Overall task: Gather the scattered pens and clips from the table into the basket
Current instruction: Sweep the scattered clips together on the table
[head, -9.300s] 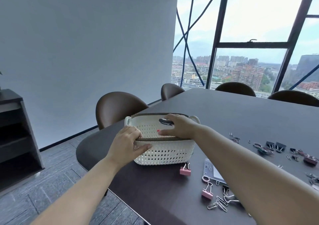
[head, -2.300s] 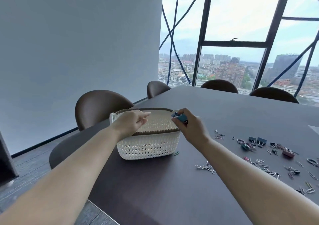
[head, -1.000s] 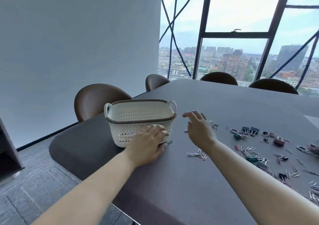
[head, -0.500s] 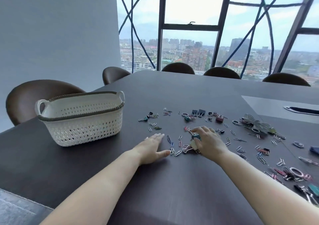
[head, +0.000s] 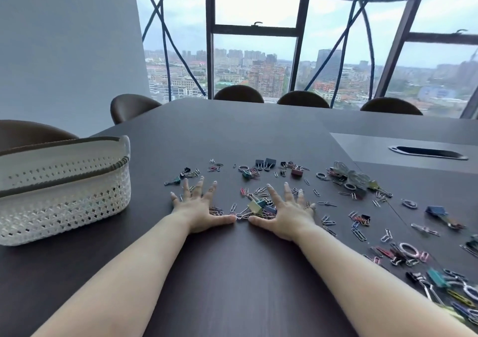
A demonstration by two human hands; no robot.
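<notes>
A white woven basket point(head: 64, 189) with a brown rim stands at the left of the dark table point(head: 232, 272). My left hand point(head: 200, 207) and my right hand point(head: 287, 212) lie flat with fingers spread, thumbs nearly touching. Between them sits a small heap of paper clips and binder clips point(head: 254, 206), enclosed on both sides by my palms. Neither hand grips anything. Many more clips point(head: 359, 223) are scattered to the right and behind, among them black binder clips point(head: 265, 163). No pens are visible.
Brown chairs point(head: 238, 94) line the far and left edges of the table. A grey cable panel point(head: 426, 153) with a slot is set into the tabletop at the right. Tall windows rise behind the table.
My view has turned right, so the basket has shifted to the left edge. My right hand has opened flat, and both hands now bracket the clip heap.
</notes>
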